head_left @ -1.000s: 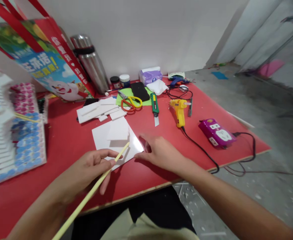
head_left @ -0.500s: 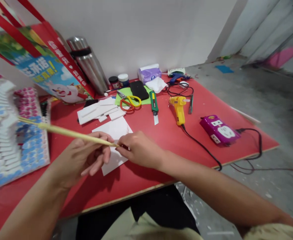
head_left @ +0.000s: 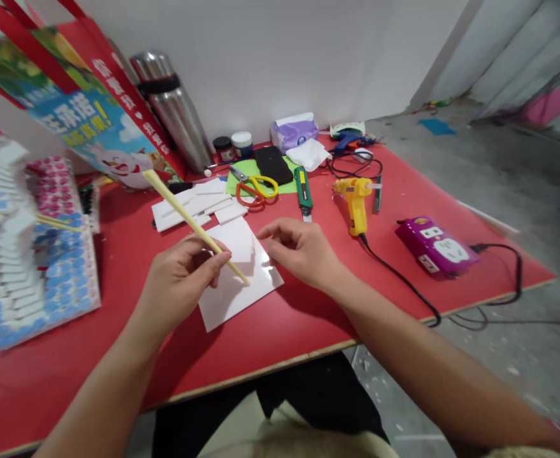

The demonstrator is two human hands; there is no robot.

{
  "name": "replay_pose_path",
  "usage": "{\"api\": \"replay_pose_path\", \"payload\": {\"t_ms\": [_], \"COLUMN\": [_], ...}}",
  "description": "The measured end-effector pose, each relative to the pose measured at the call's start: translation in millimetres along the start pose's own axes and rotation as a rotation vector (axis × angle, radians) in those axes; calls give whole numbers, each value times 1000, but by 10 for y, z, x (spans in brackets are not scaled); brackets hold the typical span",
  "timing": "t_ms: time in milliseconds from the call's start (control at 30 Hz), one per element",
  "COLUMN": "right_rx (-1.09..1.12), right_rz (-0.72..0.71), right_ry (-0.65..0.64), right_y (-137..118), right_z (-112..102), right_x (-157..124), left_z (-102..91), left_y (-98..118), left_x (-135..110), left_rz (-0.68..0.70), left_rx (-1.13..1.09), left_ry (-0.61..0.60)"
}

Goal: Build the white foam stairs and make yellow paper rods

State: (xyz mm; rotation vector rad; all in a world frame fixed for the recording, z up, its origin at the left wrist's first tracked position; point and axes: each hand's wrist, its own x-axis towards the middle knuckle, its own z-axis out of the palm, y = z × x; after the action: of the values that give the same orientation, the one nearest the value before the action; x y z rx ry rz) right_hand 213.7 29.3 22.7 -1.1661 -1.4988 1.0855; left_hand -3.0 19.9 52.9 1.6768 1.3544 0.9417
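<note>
A slim, pale yellow stick (head_left: 184, 215) slants across the middle, its lower end over a glossy white sheet (head_left: 227, 299). My left hand (head_left: 184, 270) pinches this stick near its lower part between thumb and fingers. A smaller white piece (head_left: 238, 244) rests on the sheet, just beyond the stick's lower end. Over the right side of the sheet is my right hand (head_left: 303, 251), with index finger and thumb apart and the other fingers curled; nothing shows between them.
Behind lie white offcuts (head_left: 191, 202), scissors (head_left: 256, 186), a green cutter (head_left: 303, 191) and a black phone (head_left: 273, 165). To the right are a yellow glue gun (head_left: 355, 207) and a purple power socket (head_left: 435, 248). A blue-and-white model (head_left: 72, 273) and a steel flask (head_left: 177, 114) stand left.
The stick has swung from nearly level to a steep slant, its lower end toward the sheet. My right hand has let go of its end and moved right. The view has shifted slightly.
</note>
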Motion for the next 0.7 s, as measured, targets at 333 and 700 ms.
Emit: {"api": "replay_pose_path", "payload": {"t_ms": [333, 700], "right_rx": [1, -73], "right_rz": [2, -38], "right_ry": [-19, -32], "right_y": [103, 156], "right_z": [72, 108], "right_x": [32, 45], "left_z": [-14, -16], "left_y": [47, -79], "left_x": [78, 65], "left_rz": [168, 216], "left_rx": [69, 200], "left_ry": [-97, -118]}}
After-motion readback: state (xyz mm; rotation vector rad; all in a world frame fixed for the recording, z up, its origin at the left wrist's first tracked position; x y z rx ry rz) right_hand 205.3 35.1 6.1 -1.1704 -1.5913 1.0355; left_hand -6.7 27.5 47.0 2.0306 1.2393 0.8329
